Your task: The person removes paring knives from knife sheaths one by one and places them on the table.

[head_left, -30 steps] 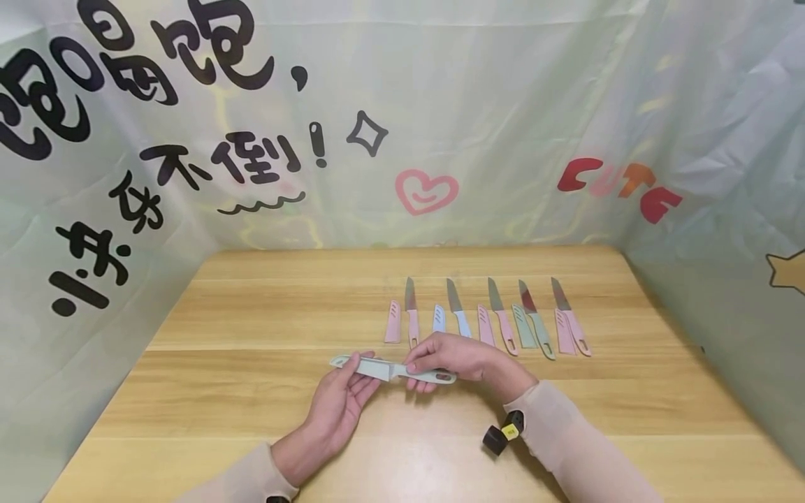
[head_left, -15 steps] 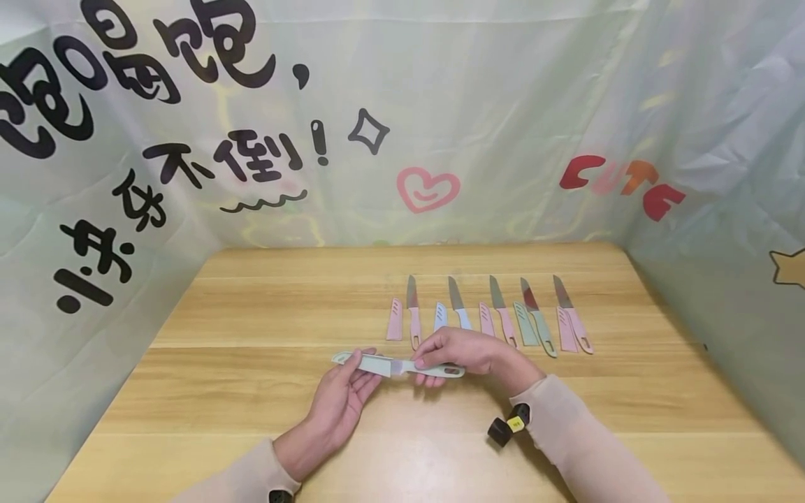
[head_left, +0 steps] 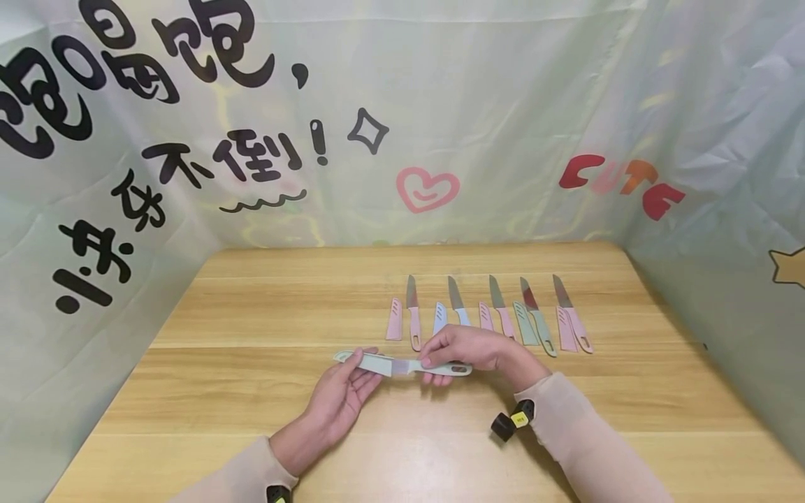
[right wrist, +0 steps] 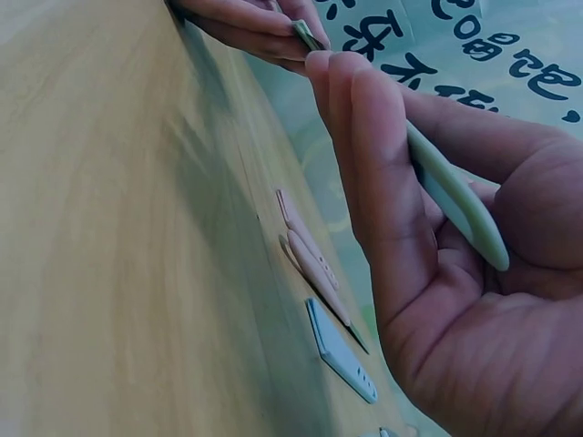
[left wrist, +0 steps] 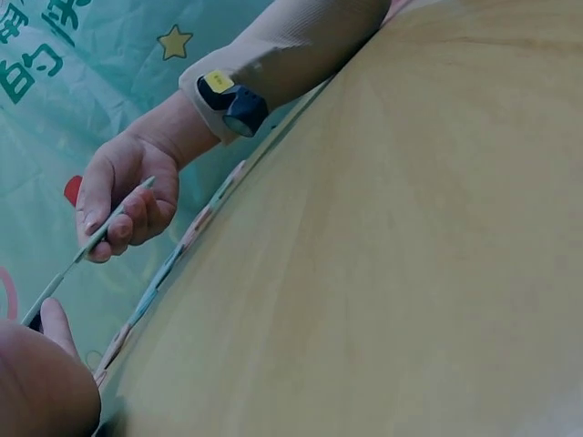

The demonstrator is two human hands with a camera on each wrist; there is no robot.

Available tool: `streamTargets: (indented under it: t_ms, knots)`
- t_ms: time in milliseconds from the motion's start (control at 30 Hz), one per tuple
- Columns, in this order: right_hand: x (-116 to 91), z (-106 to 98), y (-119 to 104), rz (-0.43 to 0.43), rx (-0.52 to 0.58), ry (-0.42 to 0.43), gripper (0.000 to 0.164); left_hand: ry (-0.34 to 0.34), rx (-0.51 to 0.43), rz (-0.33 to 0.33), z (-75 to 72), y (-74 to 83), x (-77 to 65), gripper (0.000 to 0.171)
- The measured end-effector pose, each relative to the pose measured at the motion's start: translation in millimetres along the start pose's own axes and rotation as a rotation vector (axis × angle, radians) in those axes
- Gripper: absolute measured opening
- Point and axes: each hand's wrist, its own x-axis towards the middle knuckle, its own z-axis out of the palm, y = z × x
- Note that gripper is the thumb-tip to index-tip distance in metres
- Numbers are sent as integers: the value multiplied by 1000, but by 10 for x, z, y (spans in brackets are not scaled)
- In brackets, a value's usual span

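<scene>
Pinched between the thumb and fingers of my left hand (head_left: 339, 402) is a pale green knife sheath (head_left: 376, 365). My right hand (head_left: 468, 346) grips the pale green handle of a knife (head_left: 454, 369), its thumb on top and fingers beneath. Part of the blade shows bare between sheath and handle; its tip is hidden inside the sheath. Both hands are held above the table. In the right wrist view the handle (right wrist: 460, 200) runs between the fingers and the palm. The left wrist view shows the knife edge-on.
Behind the right hand lies a row of several bare knives, including a pink one (head_left: 414, 328) and a green one (head_left: 542, 332). Each has a sheath beside it, such as the pink sheath (head_left: 394, 320). A printed cloth (head_left: 503, 126) hangs beyond the wooden table (head_left: 251, 300).
My right hand has moved a little to the right with the knife, and more blade shows outside the sheath. The left hand has hardly moved.
</scene>
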Motion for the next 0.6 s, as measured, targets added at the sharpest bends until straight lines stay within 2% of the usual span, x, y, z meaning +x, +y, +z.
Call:
streamTargets:
  t_ms: [600]
  knots:
    - [-65, -71, -9, -11, -28, -2, 32, 31, -7, 21, -16, 27, 5, 47]
